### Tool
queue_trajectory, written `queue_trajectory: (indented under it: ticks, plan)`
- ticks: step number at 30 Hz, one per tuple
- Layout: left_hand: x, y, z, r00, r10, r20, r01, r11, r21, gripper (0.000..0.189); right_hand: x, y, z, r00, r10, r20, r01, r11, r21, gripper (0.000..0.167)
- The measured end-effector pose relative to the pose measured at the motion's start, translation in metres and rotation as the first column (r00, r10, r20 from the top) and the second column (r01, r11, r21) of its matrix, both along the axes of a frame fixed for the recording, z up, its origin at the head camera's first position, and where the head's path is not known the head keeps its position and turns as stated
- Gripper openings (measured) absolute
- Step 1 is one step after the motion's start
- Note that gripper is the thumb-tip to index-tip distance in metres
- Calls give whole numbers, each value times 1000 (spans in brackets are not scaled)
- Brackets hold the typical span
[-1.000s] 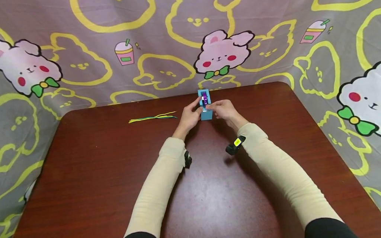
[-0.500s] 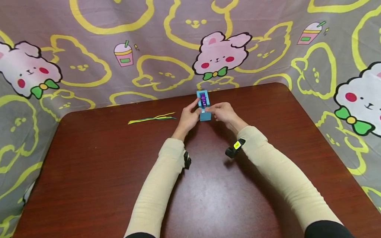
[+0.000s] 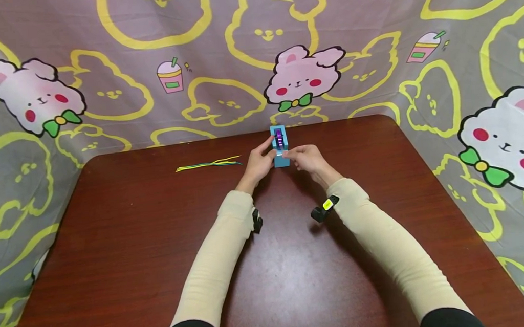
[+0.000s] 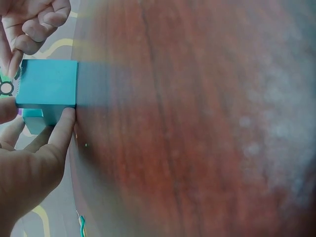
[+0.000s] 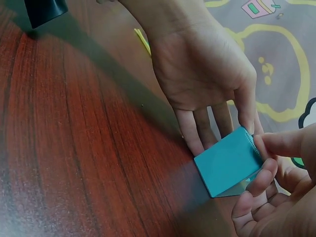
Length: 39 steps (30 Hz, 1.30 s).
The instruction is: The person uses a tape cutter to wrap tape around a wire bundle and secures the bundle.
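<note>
A light blue tape dispenser (image 3: 282, 162) stands near the table's far edge, with a shiny purple tape roll (image 3: 279, 137) in its slot. My left hand (image 3: 258, 165) grips the dispenser from its left side, fingers along the body and thumb near the front top. My right hand (image 3: 309, 158) has thumb and forefinger pinched together at the front cutter, on the end of the tape. In the right wrist view the toothed cutter (image 5: 252, 143) runs along the top of the blue front face, right beside these fingertips. The tape strip itself is mostly hidden by the fingers.
Several thin yellow and blue-green strands (image 3: 208, 163) lie in a bundle on the brown wooden table (image 3: 135, 255), left of the dispenser. A patterned cloth curtain (image 3: 216, 49) rises behind the table and along both sides.
My right hand has drawn slightly toward me, its fingertips passing from beside the roll down to the cutter. My left hand keeps its grip on the dispenser.
</note>
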<state>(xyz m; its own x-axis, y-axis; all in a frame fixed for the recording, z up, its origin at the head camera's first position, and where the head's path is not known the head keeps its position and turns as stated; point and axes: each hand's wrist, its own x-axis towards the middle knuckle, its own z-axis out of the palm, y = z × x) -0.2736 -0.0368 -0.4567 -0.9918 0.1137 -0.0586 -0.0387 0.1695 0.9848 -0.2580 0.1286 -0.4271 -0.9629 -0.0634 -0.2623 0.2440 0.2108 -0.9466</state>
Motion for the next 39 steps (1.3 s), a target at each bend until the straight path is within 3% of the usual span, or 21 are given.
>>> queue_trajectory:
  ticks: [13,23,31,39]
  plan:
    - [0,1,1,1000,-1,9,1,1000,-16,49,7,3,-2,1000,6,-28,-7,1000,-30,30]
    - [0,1,2,1000,-1,11,1,1000,-14,49,12,2,-2,1000,-12,6,12,999,-40,26]
    - [-1,1,0,1000,4,3,-4,1000,0,48,19,4,-2,1000,-1,10,2,998,-63,34]
    - [-1,1,0,1000,-7,9,7,1000,-5,49,24,4,-6,1000,-1,-1,1,993,-117,23]
